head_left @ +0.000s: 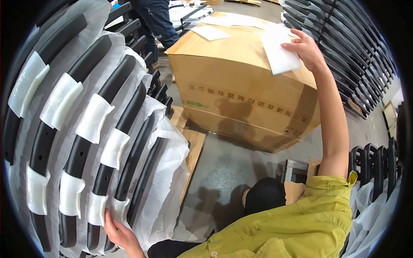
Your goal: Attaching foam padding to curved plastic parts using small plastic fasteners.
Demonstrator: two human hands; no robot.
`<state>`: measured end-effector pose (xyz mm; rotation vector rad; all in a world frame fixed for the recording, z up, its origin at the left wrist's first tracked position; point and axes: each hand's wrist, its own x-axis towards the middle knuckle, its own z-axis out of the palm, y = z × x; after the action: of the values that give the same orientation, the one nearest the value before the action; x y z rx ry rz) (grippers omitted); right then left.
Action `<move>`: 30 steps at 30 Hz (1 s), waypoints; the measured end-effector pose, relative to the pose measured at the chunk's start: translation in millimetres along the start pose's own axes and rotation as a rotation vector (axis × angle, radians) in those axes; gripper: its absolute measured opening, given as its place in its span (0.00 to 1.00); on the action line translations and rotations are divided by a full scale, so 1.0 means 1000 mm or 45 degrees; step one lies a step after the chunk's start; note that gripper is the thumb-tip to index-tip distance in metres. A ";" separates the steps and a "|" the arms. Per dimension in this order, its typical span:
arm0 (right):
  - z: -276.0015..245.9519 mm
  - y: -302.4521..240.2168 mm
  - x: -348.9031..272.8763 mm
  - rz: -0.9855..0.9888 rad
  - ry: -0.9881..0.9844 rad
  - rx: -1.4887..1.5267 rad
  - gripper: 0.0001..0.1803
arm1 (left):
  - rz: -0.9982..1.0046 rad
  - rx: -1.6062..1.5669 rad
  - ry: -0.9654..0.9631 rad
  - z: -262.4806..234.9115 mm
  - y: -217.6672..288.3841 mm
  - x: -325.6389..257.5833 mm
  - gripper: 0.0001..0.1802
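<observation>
Right hand [306,48] pinches a white foam sheet [279,53]; left hand [118,232] grips a foam pad [119,209].

We count six curved black bars [109,88] in the wrapped row at our left, with nine white foam pads [93,118] on them. One big cardboard box [241,90] stands ahead, with at least three white sheets [211,32] on top, another in our right hand [307,49].
</observation>
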<state>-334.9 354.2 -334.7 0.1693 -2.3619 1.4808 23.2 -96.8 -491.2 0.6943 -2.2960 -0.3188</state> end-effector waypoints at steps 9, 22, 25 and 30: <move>0.143 -0.010 -0.169 0.175 -0.952 1.045 0.24 | 0.483 -0.269 -0.625 0.009 0.126 0.008 0.37; 0.195 0.082 -0.206 0.457 -1.419 1.098 0.06 | -0.577 -0.834 -1.380 0.027 0.091 -0.034 0.12; 0.190 0.103 -0.191 0.728 -1.392 1.026 0.06 | -0.383 -0.609 -1.388 0.023 0.085 -0.030 0.12; 0.204 0.060 -0.218 -0.588 -1.620 0.679 0.17 | 0.128 -0.200 -1.483 0.022 0.106 -0.014 0.11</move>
<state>-194.3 182.1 -543.1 2.1488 -2.2128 1.9807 -24.5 -0.8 -471.8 0.3073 -3.3019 -1.0554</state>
